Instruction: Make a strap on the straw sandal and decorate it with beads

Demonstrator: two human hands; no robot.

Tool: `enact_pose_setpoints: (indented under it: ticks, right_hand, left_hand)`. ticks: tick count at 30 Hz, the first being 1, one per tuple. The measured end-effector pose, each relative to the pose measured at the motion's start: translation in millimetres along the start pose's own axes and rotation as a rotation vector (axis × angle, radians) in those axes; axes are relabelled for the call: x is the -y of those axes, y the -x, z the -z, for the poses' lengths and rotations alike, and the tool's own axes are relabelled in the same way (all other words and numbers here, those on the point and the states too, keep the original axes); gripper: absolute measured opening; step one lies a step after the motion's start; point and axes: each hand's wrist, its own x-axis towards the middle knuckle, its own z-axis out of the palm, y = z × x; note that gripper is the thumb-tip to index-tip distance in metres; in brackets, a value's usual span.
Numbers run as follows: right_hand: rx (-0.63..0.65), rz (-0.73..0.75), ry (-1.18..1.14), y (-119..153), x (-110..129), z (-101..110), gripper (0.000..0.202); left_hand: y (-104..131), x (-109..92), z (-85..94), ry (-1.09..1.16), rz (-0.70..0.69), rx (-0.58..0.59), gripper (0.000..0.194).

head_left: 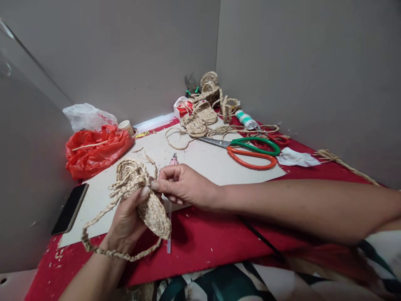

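My left hand (127, 219) grips a braided straw piece (156, 217) from below, thumb pressed on its middle. The piece has a flat oval end coiled from braid and a looped upper end. A long braid tail (89, 234) hangs from it in a loop over my left wrist. With thumb and forefinger together, my right hand (184, 186) pinches the piece at its middle, close to my left thumb. Behind my right hand lies a pink tool with a metal tip (174, 159), mostly hidden. A clear stick (169, 246) shows below that hand.
On the red cloth (216, 242) lies a pale board (103, 213). Scissors (250, 150) with green and orange handles lie right of centre, before a heap of braided straw (205, 113). Left are a red plastic bag (97, 152), paper cup (125, 126) and phone (69, 209). Grey walls enclose the back.
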Motion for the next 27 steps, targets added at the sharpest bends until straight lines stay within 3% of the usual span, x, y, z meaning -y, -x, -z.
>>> enact_pose_setpoints:
  ticks: [4,10,17,22,25,27]
  right_hand:
    - [0.147,-0.160,-0.159,-4.0,-2.5,0.8,0.052]
    - [0.258,-0.217,-0.266,-3.8,-0.5,0.3,0.057]
    - [0.165,-0.028,-0.002,2.3,5.5,-1.7,0.046]
    - [0.218,0.087,0.114,-0.3,4.5,3.3,0.043]
    - [0.248,0.110,0.239,-1.4,12.4,7.8,0.031]
    - [0.190,0.225,0.304,-0.7,18.6,10.6,0.022]
  left_hand:
    - [1.3,-1.0,0.4,0.020,-0.015,0.033,0.029]
    - [1.4,-5.5,7.1,-0.043,-0.007,0.126,0.026]
    - [5.6,-7.3,4.6,-0.058,-0.035,0.166,0.025]
    - [2.0,-7.9,4.5,-0.003,-0.096,0.221,0.021]
    - [0.3,-10.8,6.2,0.029,-0.071,0.252,0.018]
    - [0.6,-13.1,8.0,0.043,-0.047,0.253,0.018]
